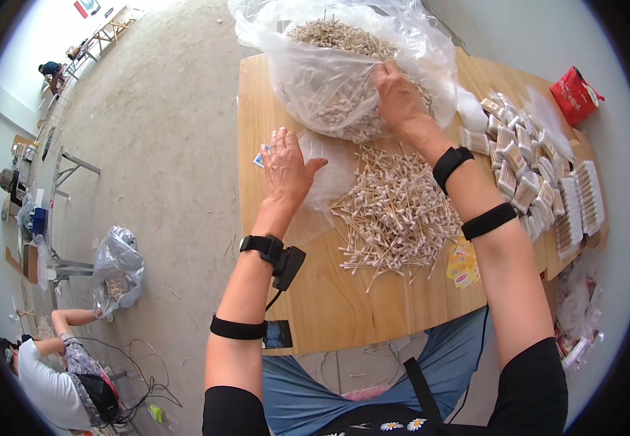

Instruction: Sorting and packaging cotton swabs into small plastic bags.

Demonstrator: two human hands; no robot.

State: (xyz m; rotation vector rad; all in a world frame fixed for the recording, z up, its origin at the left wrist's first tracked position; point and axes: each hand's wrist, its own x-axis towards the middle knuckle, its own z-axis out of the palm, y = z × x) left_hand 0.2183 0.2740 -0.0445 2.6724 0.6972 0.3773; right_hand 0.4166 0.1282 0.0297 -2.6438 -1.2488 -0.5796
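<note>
— Where are the hands?

— Both arms reach forward over the pale wooden table [344,305], well apart. The right hand [396,93] is stretched furthest, fingers closed on the plastic of the big clear plastic bag full of wooden cotton swabs [336,73] at the table's far edge. The left hand [284,167] lies lower and nearer, palm down, fingers spread flat on a small clear plastic sleeve [326,174]; it grips nothing.

— And the swabs?

— Besides the bagful, a loose heap of wooden-stemmed cotton swabs [395,214] sits mid-table, just below the bag and between the two forearms. The sleeve's edge touches the heap.

— Any packets?

— To the right, a crowd of small clear packets filled with swabs [525,167], some stacked in rows near the table's right edge. A red pouch [575,94] stands at the far right corner. A few small yellow labels with a red mark [464,265] lie under the right forearm. A small blue-and-white card [259,158] peeks out just left of the left hand.

— Anything on the floor?

— A crumpled clear bag [117,269], off to the left.
</note>
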